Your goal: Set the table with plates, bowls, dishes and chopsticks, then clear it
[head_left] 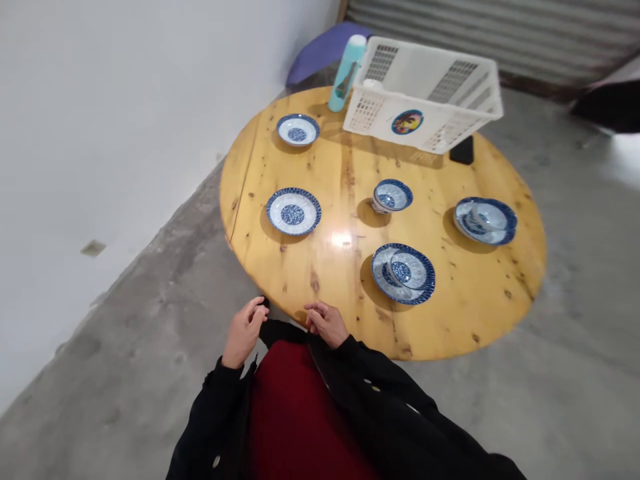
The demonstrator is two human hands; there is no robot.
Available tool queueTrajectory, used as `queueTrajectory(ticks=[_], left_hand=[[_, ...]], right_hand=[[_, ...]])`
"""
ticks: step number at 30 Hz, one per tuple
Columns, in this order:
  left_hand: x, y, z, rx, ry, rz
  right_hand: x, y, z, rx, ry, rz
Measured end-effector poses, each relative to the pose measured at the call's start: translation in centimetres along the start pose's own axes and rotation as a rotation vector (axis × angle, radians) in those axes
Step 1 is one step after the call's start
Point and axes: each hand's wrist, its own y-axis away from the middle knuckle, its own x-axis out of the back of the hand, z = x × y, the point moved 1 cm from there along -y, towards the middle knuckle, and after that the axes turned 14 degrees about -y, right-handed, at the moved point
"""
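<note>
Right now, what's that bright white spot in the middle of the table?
In the head view that spot is glare, light bouncing off the glossy wooden table. In the same view the small bowl throws a soft dark shadow to its left, and the whole scene sits tilted but fairly sharp.

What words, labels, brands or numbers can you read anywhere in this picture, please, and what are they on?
No text here can be read.
Round sticker on the white basket: a colourful picture, any lettering too blurred to read.
Teal bottle: no legible label.
Blue-and-white dishes: pattern only.
</note>
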Motion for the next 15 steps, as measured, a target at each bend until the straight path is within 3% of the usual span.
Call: queueTrajectory(ticks=[5,8,11,15], left_hand=[[4.2,-6.8,1.9,0.020,-0.077,-0.095],[6.0,-11.1,2.9,0.008,-0.118,-0.157],[7.2,-15.1,4.0,-0.017,-0.158,-0.204],[8.1,-19.3,6.0,-0.046,-0.189,-0.225]], right_hand=[[-3.4,-5.7,-2.8,0.050,-0.133,0.123],[-3.9,-9.2,-5.0,0.139,-0.222,0.262],[-2.4,-12.5,-7.2,0.247,-0.240,0.455],[3.0,-16.9,-10.6,0.378,-0.143,0.737]])
